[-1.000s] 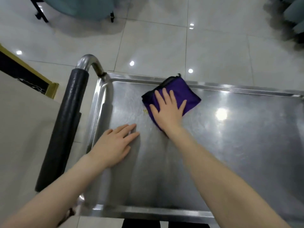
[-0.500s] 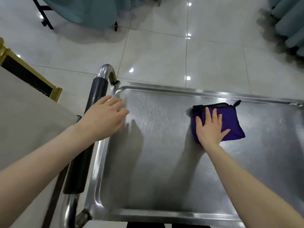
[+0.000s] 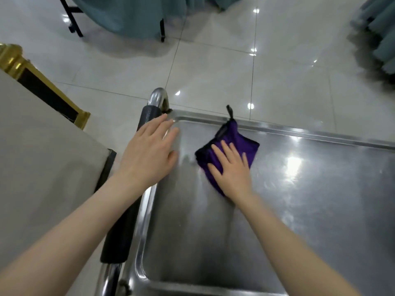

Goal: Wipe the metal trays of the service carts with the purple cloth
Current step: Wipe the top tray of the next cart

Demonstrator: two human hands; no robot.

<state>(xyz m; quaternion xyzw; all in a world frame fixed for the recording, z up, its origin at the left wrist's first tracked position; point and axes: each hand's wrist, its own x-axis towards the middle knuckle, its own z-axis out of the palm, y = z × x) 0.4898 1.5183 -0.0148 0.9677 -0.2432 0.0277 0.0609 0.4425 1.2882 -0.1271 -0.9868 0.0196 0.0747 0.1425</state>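
Cloth [image 3: 235, 135] pressed onto tray [image 3: 299, 199] under flat, spread right hand [image 3: 232, 174] for even wiping; left hand [image 3: 149, 154], open and empty, at rim [image 3: 147, 201], probably steadying.

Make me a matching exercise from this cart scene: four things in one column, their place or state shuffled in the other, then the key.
Things
1. left hand
2. right hand
3. purple cloth
4. cart handle

Places or states
A. black padding, running alongside the metal tray at its left rim
B. lying on the tray near its far left corner, partly covered
C. fingers straight, pressing on the cloth
D. fingers straight, over the tray's left rim

Pairs: 1-D, 2-C, 3-B, 4-A
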